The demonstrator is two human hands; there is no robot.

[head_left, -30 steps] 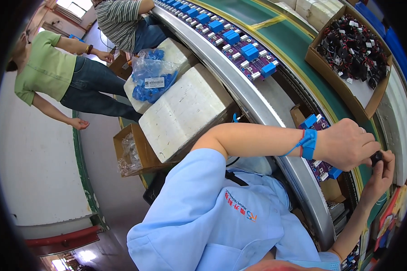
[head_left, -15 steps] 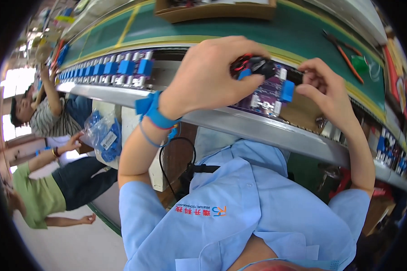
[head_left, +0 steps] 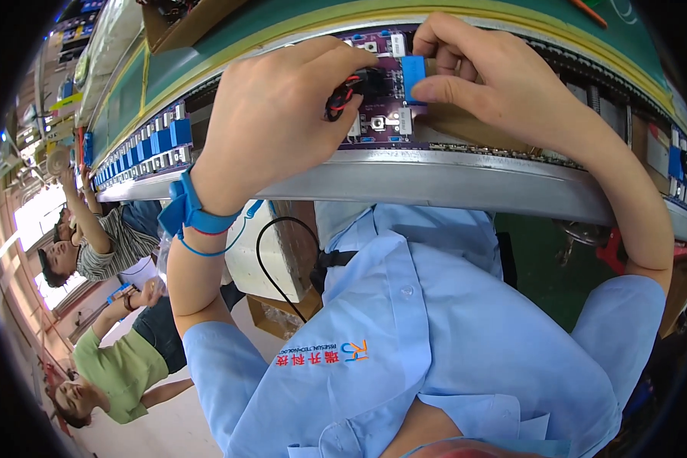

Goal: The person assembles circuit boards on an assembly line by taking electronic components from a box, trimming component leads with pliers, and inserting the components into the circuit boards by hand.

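Note:
A purple circuit board (head_left: 385,126) lies on the metal conveyor rail (head_left: 450,183) right in front of me. My left hand (head_left: 275,122), with a blue wrist strap (head_left: 191,210) on it, pinches a small black part with red and black wires (head_left: 342,91) over the board's left half. My right hand (head_left: 488,72) grips a blue block component (head_left: 413,78) on the board's upper right between thumb and fingers. Both hands sit close together above the board.
More boards with blue components (head_left: 156,145) run along the rail to the left. A green conveyor belt (head_left: 282,27) lies beyond, with a cardboard box (head_left: 183,19) on it. Two seated people (head_left: 107,252) work at lower left. A white foam box (head_left: 259,259) stands under the rail.
The view has swung from the left side of the line down onto the board in front of me. Both hands have come down onto the board, nearer the camera.

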